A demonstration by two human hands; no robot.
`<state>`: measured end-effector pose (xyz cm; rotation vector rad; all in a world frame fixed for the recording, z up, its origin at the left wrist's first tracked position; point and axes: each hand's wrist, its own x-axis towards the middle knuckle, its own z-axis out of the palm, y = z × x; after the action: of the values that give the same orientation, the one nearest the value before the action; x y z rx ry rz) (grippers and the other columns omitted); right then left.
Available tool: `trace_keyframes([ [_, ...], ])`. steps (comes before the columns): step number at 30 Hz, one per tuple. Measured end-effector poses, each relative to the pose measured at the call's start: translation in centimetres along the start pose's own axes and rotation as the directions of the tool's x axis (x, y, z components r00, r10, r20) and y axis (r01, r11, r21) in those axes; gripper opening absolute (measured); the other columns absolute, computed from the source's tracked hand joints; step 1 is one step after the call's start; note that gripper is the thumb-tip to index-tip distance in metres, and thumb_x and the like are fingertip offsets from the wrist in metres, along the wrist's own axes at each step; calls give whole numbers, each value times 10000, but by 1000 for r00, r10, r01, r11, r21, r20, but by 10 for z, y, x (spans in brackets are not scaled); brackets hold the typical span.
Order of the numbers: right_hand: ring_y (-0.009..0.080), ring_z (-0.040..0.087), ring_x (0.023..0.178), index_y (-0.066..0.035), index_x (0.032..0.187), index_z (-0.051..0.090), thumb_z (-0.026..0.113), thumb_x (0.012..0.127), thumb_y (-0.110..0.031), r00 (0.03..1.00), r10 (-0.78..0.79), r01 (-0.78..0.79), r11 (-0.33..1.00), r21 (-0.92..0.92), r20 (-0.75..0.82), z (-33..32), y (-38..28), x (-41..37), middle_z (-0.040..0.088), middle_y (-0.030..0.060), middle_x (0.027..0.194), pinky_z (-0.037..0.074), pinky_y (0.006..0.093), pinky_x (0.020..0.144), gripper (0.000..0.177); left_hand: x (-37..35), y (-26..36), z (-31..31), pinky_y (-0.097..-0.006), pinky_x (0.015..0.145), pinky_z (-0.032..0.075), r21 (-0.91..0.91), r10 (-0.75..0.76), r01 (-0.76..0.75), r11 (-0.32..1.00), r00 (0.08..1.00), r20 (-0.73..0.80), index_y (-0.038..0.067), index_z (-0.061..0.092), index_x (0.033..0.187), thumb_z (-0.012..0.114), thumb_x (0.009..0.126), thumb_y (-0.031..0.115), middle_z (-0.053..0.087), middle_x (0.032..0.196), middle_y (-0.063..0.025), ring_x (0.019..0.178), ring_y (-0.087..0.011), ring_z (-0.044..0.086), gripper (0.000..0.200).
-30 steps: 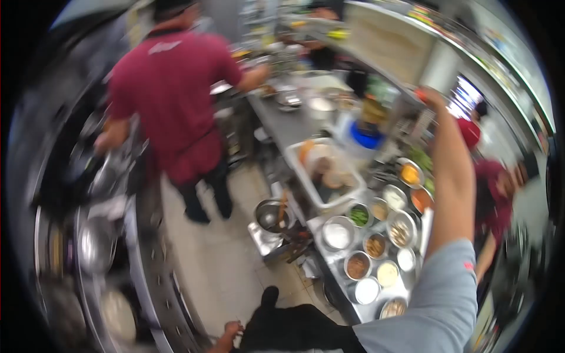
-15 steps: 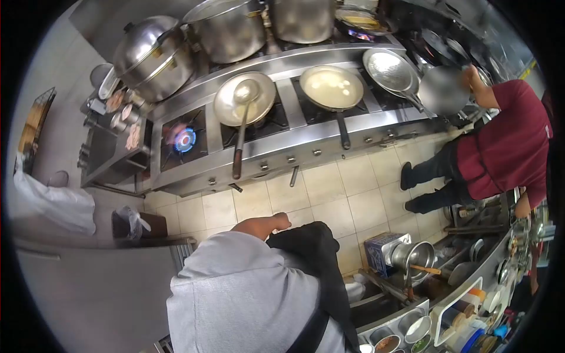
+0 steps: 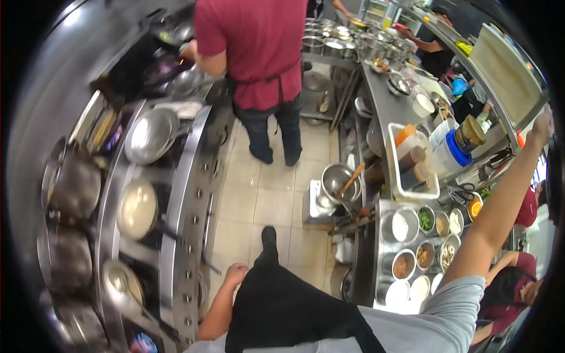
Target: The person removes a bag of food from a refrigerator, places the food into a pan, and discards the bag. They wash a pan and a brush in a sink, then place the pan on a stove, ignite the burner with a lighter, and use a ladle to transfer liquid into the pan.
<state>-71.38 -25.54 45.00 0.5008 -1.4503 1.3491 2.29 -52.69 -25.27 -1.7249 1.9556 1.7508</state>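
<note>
Reaches the right hand (image 3: 542,125), arm straight and raised, to the rim of the high shelf (image 3: 509,73) at far right. Likely rigid, fixed steel; best held at its front edge. Cannot tell whether that grip is closed. Hangs the left hand (image 3: 235,274) low by the apron (image 3: 282,309), grip slack, empty.

Stove (image 3: 188,194) left, pans (image 3: 136,209) on burners. Counter (image 3: 385,106) right: bowls (image 3: 400,226) on near end, tray (image 3: 393,170) of bottles (image 3: 412,156) behind them, shelf (image 3: 506,70) overhead. Co-worker (image 3: 259,53) ahead in aisle (image 3: 265,194) between.
</note>
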Motion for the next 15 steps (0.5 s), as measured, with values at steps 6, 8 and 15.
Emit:
trace_keyframes([
  [6, 216, 588, 932, 20, 1003, 593, 525, 875, -239, 987, 13, -90, 865, 493, 158, 74, -155, -222, 632, 138, 985, 442, 358, 802, 297, 83, 225, -24, -256, 649, 435, -100, 104, -82, 992, 965, 242, 62, 587, 1072, 587, 859, 269, 626, 909, -18, 827, -101, 585, 297],
  [8, 171, 565, 761, -14, 814, 543, 515, 880, -236, 935, 20, -199, 857, 476, 354, 106, -160, -312, 606, 112, 837, 461, 333, 728, 233, 104, 290, -35, -252, 670, 430, -53, 170, -161, 986, 927, 334, 47, 571, 1098, 577, 877, 281, 619, 936, -22, 856, -99, 581, 322],
  [15, 232, 617, 768, 11, 960, 582, 635, 815, -280, -298, 324, -479, 763, -434, 898, 86, -70, -621, 637, 149, 821, 486, 341, 679, 329, 204, 414, -37, -262, 760, 448, -64, 337, -338, 939, 865, 371, -1, 572, 1098, 599, 854, 225, 627, 921, -55, 808, -130, 587, 334],
])
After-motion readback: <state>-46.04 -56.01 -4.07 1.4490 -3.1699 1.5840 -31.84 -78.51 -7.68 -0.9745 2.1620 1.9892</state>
